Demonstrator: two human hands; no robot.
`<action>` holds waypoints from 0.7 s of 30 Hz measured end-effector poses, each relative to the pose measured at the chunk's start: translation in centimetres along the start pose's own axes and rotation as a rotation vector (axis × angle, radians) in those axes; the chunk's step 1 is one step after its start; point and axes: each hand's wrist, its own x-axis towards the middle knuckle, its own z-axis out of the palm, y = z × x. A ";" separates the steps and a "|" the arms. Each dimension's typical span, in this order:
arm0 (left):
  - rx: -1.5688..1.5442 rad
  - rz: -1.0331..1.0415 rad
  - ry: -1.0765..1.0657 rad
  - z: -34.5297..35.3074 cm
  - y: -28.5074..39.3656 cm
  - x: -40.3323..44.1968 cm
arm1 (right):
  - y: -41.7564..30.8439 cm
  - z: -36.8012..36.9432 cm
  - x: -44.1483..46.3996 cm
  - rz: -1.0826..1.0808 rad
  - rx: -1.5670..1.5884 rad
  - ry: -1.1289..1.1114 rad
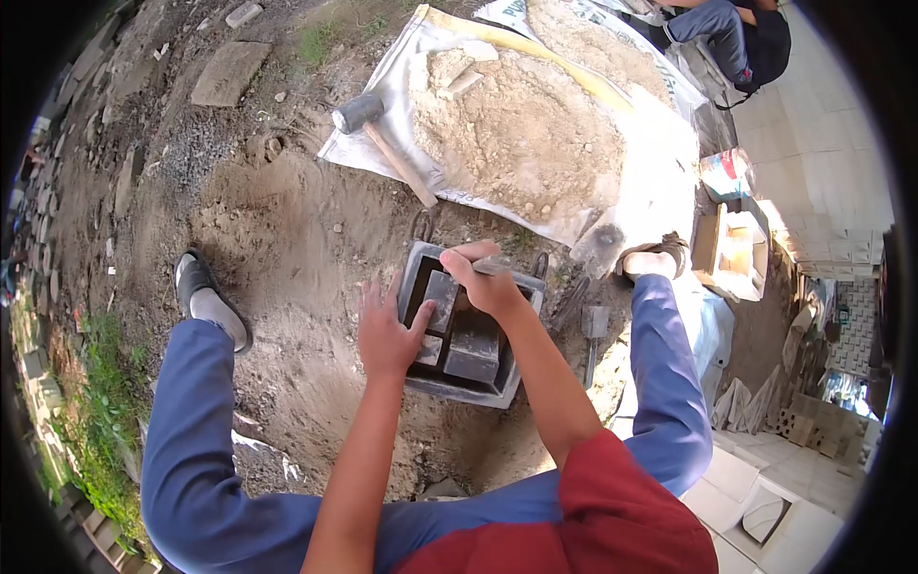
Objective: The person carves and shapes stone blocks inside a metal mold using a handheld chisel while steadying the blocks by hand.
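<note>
Where the person crouches or sits: low over bare soil, legs wide apart in blue trousers (191, 421), a red shirt (622, 507) above them.
Grey box frame (457, 390): on the soil between the feet, slightly turned, with a loop at each of its two far corners.
Inside the frame: a narrow block (440, 290) at the left, a small block (429, 350) nearer the person, and a larger block (473, 356) at the right, with dark gaps between.
Left hand (385, 333): across the frame's left side, fingers spread and grasping nothing, thumb stretched over the narrow block; whether it presses, I cannot tell.
Right hand (488, 282): above the frame's far side, fingers curled tightly around a short grey object (494, 265), its kind unclear from here.
Mallet (358, 113): lying over the edge of a white sheet (382, 143), its wooden handle towards the frame.
Sandy heap (535, 134): on that sheet, beyond the frame.
Flat-headed tool (595, 323): on the ground, right of the frame.
Another person (712, 24): seated past the sheet, far right.
</note>
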 end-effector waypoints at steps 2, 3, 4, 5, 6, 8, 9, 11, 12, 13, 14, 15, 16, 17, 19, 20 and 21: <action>-0.003 0.004 -0.001 -0.1 0.3 0.5 | -1.2 -1.2 0.5 -0.026 0.067 0.055; -0.004 -0.006 -0.005 -0.1 0.1 0.2 | -1.5 -1.9 -0.1 0.004 0.189 0.048; 0.005 -0.018 -0.008 -0.1 -0.1 0.0 | -0.3 -1.8 -0.3 0.011 0.201 0.040; -0.002 -0.017 -0.009 -0.1 0.0 0.0 | 1.8 -1.5 -0.7 0.057 0.298 0.060; -0.011 -0.010 -0.004 -0.1 0.2 0.1 | 3.8 -1.3 -0.9 0.097 0.391 0.084; -0.018 -0.012 0.003 -0.4 0.6 0.4 | 4.7 -0.6 -0.4 -0.013 0.415 0.139; -0.012 -0.014 0.004 -0.3 0.5 0.4 | 4.0 -0.9 0.1 0.036 0.414 0.098; -0.007 -0.005 -0.004 -0.1 0.5 0.0 | 1.4 -1.6 -0.4 0.049 0.296 0.060; -0.007 -0.007 0.007 -0.1 0.5 0.1 | 1.0 -2.2 -0.6 0.038 0.294 0.061; -0.005 -0.013 0.010 -0.1 0.5 0.0 | 0.8 -2.7 -1.2 -0.020 0.206 0.046; -0.003 -0.014 0.009 0.0 0.5 -0.1 | 0.5 -3.0 -1.8 -0.072 0.119 0.029; -0.008 -0.014 0.018 0.2 0.3 -0.2 | 2.3 -2.8 -2.0 -0.026 0.055 0.011; -0.016 -0.007 0.031 0.2 0.3 -0.2 | 2.3 -2.6 -2.1 -0.030 0.055 0.016; -0.015 0.003 0.038 0.2 0.5 -0.3 | 2.2 -2.3 -1.9 -0.002 0.055 -0.003; -0.006 -0.031 0.014 0.1 0.5 -0.3 | 0.6 -2.6 -0.8 0.022 0.142 -0.054; -0.003 -0.022 0.018 0.1 0.4 -0.3 | -0.2 -3.0 -1.0 0.014 0.143 -0.048; 0.008 -0.013 0.031 0.4 0.2 -0.2 | -1.7 -3.7 -1.1 -0.090 0.270 -0.037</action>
